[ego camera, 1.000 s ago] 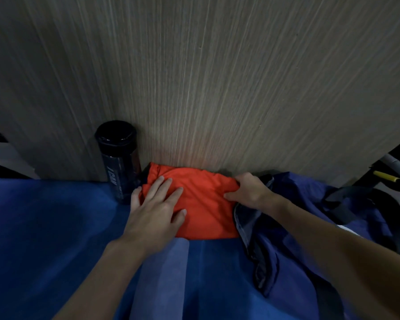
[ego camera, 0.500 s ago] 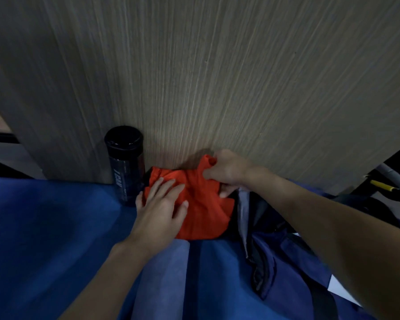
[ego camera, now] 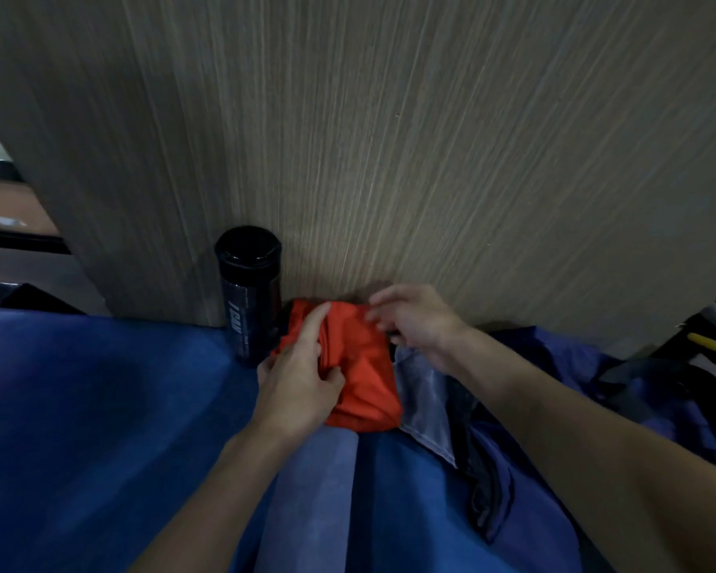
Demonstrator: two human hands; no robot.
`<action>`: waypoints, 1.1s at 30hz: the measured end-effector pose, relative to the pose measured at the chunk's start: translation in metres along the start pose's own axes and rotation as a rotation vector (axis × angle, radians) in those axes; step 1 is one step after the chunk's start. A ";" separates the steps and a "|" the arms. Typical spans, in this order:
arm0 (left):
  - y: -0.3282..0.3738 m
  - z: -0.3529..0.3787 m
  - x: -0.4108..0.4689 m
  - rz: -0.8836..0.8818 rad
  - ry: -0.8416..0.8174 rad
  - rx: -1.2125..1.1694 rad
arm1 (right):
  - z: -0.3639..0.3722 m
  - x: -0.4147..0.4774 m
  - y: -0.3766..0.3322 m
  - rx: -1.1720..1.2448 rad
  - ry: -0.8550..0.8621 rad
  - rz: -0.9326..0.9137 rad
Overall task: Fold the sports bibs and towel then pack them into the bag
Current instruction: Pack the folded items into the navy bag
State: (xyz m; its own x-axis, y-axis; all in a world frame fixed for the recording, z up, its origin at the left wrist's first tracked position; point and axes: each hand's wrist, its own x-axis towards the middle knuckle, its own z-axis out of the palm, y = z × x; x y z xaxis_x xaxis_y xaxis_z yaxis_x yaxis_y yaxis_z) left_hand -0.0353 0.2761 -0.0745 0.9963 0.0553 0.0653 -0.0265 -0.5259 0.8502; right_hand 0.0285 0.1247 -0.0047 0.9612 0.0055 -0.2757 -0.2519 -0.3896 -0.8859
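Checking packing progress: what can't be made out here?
- Bag interior: head view, hidden by its own folds and the right forearm.
- Bottle label: too dark, too small.
- Bib's left part: under the left hand.
- Right hand fingertips: blurred.

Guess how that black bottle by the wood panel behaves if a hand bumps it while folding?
The black bottle stands upright, tall and narrow, so it would probably tip rather than slide. Being cylindrical, it would likely roll once down. The wood panel right behind it may stop a backward fall; the left hand works close beside it.
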 end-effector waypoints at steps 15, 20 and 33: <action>0.000 -0.002 0.009 -0.022 0.056 -0.232 | 0.019 -0.028 0.043 -0.053 -0.389 -0.079; -0.011 -0.010 0.011 -0.057 0.011 -0.215 | 0.026 -0.022 0.045 0.360 -0.172 0.028; 0.007 -0.012 -0.004 0.212 0.130 -0.432 | 0.026 -0.023 0.013 0.668 -0.055 -0.011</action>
State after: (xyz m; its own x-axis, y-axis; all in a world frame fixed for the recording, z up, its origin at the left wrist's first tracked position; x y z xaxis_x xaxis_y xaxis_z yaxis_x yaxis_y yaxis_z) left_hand -0.0406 0.2825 -0.0630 0.9479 0.1049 0.3009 -0.2856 -0.1390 0.9482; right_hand 0.0004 0.1432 -0.0199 0.9614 0.0596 -0.2686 -0.2747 0.2643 -0.9245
